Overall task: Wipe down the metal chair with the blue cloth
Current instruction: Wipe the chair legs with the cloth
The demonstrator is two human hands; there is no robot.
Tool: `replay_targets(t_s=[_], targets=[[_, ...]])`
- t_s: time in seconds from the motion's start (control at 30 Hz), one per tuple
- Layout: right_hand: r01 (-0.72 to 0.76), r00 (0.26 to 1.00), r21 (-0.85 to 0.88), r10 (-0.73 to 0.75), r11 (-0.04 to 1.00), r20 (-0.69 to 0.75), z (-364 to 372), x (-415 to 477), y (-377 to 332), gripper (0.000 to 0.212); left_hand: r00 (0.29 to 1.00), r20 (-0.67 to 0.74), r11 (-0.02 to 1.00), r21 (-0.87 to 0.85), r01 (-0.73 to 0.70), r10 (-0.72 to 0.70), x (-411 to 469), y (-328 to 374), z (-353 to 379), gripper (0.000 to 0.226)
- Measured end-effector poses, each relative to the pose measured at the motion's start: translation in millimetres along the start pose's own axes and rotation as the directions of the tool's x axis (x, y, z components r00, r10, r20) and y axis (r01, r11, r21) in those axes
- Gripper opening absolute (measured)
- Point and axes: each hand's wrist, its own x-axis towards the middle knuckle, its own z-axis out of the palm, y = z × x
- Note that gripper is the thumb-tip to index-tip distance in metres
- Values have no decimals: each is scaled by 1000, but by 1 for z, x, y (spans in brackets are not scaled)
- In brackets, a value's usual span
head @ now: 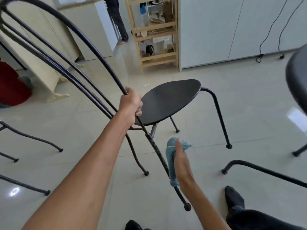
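Far left edge of the floor (249,105): a red object (11,85) sits against the pale cabinets, with black legs of other chairs (33,138) near it. Moving in, the metal chair (167,102) stands mid-floor, its arched back rods sweeping up to the top left corner. The left hand (131,103) is on the outer back rod just beside the seat, fingers curled tight around the tube. Below the seat, the blue cloth (170,165) is wrapped around the near rear leg (154,143), partway down toward its foot. The right hand (181,163) clamps that cloth against the leg, thumb lying along the fabric, the other fingers round the far side and hidden. Back by the far wall, a wooden shelf unit (156,32) holds a black kettle (149,49), and a standing person's legs (118,19) show just left of it. Right of the shelf, black cables (265,39) hang down the white cupboard doors. At the right edge, another dark seat (297,77), and lower down a foot in a dark sock (234,198).
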Motion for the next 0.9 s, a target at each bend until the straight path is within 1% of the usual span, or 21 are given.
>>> replay_targets(t_s=[0.07,0.13,0.2,0.23,0.27,0.3,0.37,0.43,0.5,0.53,0.63,0.7,0.77,0.9], targets=[[122,990,-147,-111,982,82,28,10,3,58,1000,-12,1000,-3,-7,7,9,0,-7,59],[254,964,-328,-211,910,161,54,29,18,55,999,-17,1000,12,-28,29,13,-1,-10,60],[321,947,-506,-279,801,158,75,46,27,40,998,-25,999,-3,-49,49,18,-5,-10,59],[324,944,-563,-302,760,136,83,54,30,36,997,-37,998,-7,-66,65,20,-7,-12,59],[299,950,-577,-292,760,109,86,60,28,34,996,-41,997,-15,-74,73,20,-8,-12,58],[251,965,-560,-251,789,78,88,67,27,34,995,-45,996,-20,-89,88,24,-10,-14,57],[113,993,-522,-117,846,25,90,83,26,35,993,-32,993,-26,-113,112,27,-12,-17,57],[33,999,-543,-35,839,7,91,96,25,28,990,-9,989,-38,-141,141,29,-14,-19,57],[30,999,-566,-15,824,31,94,104,24,15,986,24,985,-52,-166,167,34,-17,-22,57],[38,997,-564,3,825,72,94,108,23,14,983,35,982,-62,-179,182,37,-18,-25,57],[50,972,-533,82,845,220,90,116,18,24,971,83,971,-98,-216,224,47,-23,-32,58],[63,957,-495,89,867,276,88,117,19,29,965,128,970,-109,-216,229,53,-30,-35,57],[71,959,-469,70,881,276,84,117,27,31,962,149,971,-103,-215,229,56,-39,-34,57],[38,982,-475,54,879,180,68,109,56,31,956,144,963,-126,-238,256,59,-49,-31,56]])
